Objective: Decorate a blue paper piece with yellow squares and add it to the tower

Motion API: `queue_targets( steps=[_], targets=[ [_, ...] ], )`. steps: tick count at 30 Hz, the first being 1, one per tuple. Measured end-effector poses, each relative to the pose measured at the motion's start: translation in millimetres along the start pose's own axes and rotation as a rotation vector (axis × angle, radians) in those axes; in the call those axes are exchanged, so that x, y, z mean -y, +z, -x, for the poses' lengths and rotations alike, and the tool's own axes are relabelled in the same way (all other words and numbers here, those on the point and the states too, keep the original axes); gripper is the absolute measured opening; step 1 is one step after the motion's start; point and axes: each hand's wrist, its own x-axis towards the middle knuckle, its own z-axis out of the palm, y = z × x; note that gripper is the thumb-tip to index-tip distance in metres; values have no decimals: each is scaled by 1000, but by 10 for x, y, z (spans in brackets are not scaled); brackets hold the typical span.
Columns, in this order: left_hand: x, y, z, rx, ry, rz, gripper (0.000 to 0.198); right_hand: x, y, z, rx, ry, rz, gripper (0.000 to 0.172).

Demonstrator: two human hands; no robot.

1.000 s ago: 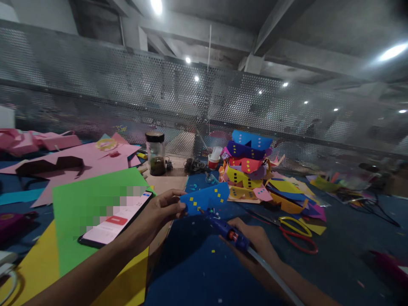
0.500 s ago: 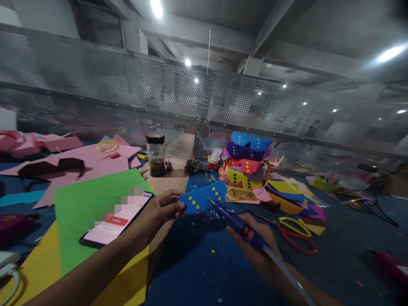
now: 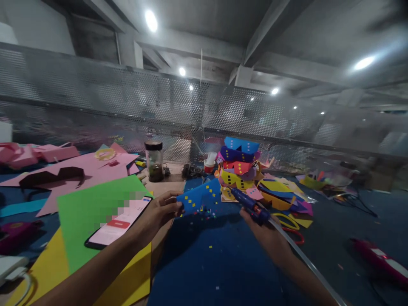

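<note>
Between the fingers and thumb of my left hand is the left end of a blue paper piece, dotted with small yellow squares. My right hand grips a blue glue gun, with a long clear glue stick running out of its back. Its tip points up and left, apart from the blue paper and in front of the stacked folded paper pieces. Tiny coloured paper bits lie below the blue paper. Scissors with yellow and red handles are partly hidden behind my right hand.
Left of my left hand, a phone rests on green paper over yellow paper. A lidded jar and a cup stand behind. Paper scraps lie right of the stack. A magenta tool lies far right.
My right hand has drawn the glue gun rightward, away from the blue paper it was pointing at. My left hand still holds the paper. The view has shifted slightly.
</note>
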Motion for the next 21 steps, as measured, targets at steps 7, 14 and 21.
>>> queue_targets(
  steps=[7,14,21],
  targets=[
    [60,-34,-49,48,7,15,30,-277,-292,245,17,148,270,36],
    [60,2,-20,102,-5,-12,28,-726,-707,507,117,174,571,43],
    [37,68,37,97,-25,-51,29,-1082,-1023,723,100,215,715,41]
  ],
)
